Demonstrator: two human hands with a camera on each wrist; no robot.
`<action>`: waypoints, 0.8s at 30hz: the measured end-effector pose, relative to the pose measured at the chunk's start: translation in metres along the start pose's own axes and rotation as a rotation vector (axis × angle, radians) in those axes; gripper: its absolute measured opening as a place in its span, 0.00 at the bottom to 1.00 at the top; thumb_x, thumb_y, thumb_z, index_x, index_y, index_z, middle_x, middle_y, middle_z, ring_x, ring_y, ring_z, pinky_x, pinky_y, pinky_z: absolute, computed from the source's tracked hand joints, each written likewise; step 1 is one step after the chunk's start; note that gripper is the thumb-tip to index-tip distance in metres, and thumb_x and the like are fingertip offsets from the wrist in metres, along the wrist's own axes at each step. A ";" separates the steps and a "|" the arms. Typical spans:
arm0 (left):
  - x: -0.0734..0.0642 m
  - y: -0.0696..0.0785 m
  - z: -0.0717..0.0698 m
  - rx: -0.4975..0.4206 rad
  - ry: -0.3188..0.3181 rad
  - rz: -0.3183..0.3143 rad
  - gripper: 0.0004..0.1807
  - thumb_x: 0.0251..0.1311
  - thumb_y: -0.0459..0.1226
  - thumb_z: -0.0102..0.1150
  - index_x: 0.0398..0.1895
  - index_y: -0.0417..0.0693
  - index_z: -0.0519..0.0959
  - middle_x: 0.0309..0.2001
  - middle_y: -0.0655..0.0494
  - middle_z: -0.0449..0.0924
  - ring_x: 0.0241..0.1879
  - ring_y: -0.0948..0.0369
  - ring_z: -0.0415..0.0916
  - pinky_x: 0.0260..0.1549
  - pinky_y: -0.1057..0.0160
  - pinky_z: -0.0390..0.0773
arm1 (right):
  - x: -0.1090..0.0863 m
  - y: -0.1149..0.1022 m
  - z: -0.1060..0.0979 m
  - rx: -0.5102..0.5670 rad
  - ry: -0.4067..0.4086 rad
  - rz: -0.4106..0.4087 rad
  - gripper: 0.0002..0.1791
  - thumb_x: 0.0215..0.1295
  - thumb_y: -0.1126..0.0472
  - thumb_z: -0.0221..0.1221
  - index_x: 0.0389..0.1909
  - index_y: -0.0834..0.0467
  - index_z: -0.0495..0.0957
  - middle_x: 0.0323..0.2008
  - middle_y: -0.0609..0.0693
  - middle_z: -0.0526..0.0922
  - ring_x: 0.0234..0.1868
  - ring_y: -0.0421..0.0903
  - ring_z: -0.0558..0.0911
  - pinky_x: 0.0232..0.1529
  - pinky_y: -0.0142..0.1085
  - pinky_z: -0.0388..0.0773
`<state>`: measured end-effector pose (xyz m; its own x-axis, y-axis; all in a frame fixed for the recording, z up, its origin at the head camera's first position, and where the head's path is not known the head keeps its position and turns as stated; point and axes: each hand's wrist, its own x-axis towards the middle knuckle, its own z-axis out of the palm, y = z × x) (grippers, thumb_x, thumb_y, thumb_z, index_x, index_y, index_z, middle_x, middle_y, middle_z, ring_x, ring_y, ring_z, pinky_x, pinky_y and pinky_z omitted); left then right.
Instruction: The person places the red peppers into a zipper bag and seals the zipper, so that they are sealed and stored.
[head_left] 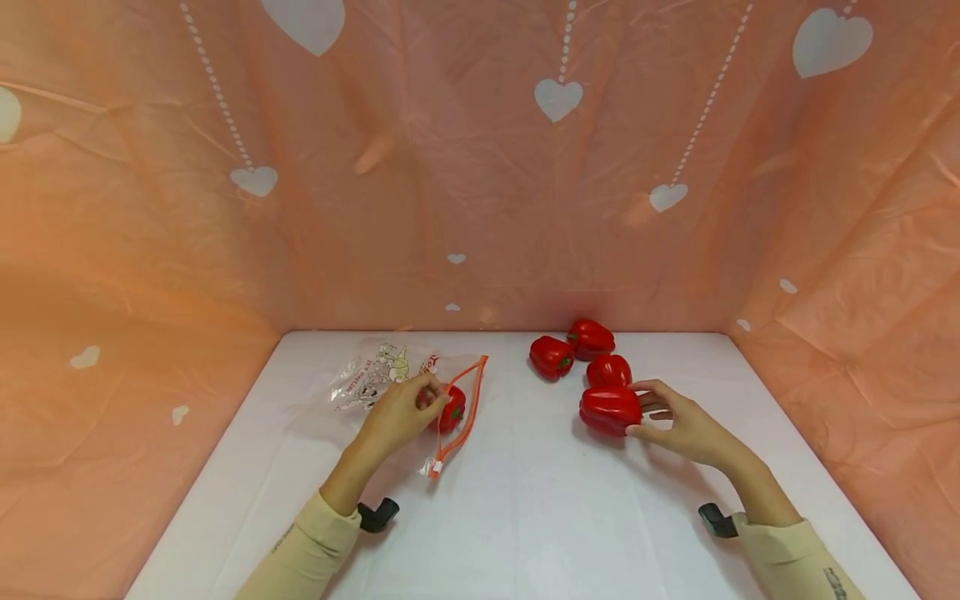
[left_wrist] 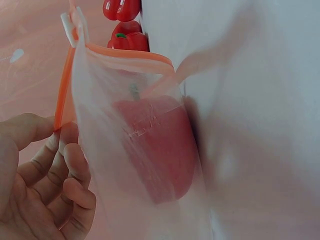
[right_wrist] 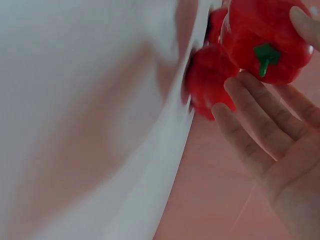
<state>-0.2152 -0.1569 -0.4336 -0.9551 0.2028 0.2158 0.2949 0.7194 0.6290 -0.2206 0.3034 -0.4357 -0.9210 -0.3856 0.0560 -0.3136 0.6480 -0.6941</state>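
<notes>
With thumb and index finger, my left hand [head_left: 401,410] pinches the orange zip edge [left_wrist: 64,95] of a clear printed zip bag [left_wrist: 100,150]. Its other fingers are loosely bent beside the bag. One red bell pepper [left_wrist: 162,150] lies inside, blurred by the plastic, near the bag's mouth. My right hand [head_left: 686,427] holds another red bell pepper [head_left: 609,411] between thumb and fingers, just above the table. That pepper's green stem [right_wrist: 266,56] faces the right palm. The bag's orange mouth [head_left: 474,417] stands partly open toward the right.
Behind the held pepper sit more red bell peppers, one at the left [head_left: 551,358], one at the back [head_left: 591,338] and one close by [head_left: 608,371]. The white table [head_left: 525,517] meets an orange curtain [head_left: 480,208] with hearts at its back and sides.
</notes>
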 end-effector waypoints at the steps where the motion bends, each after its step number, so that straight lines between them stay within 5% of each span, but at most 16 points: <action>1: 0.000 0.000 0.000 0.001 0.000 0.000 0.03 0.70 0.39 0.69 0.41 0.51 0.84 0.31 0.63 0.83 0.32 0.64 0.76 0.34 0.60 0.76 | 0.001 -0.002 0.002 -0.001 0.000 -0.006 0.38 0.67 0.53 0.74 0.72 0.62 0.69 0.59 0.60 0.84 0.60 0.62 0.83 0.60 0.59 0.81; 10: -0.001 0.000 0.001 0.004 -0.001 -0.017 0.03 0.70 0.39 0.69 0.40 0.52 0.83 0.31 0.63 0.83 0.31 0.64 0.75 0.32 0.60 0.76 | 0.010 -0.012 0.022 -0.006 0.028 -0.084 0.38 0.65 0.53 0.76 0.70 0.62 0.71 0.57 0.55 0.86 0.57 0.56 0.85 0.59 0.57 0.83; 24: 0.001 0.001 0.001 0.000 0.000 -0.024 0.03 0.70 0.39 0.69 0.40 0.52 0.83 0.30 0.63 0.82 0.30 0.63 0.74 0.30 0.60 0.75 | 0.022 -0.033 0.051 0.053 0.004 -0.076 0.37 0.64 0.52 0.76 0.70 0.59 0.72 0.52 0.52 0.88 0.54 0.53 0.86 0.58 0.55 0.84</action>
<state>-0.2155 -0.1552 -0.4336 -0.9618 0.1858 0.2010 0.2723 0.7236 0.6342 -0.2188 0.2395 -0.4482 -0.8959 -0.4297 0.1130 -0.3700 0.5809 -0.7250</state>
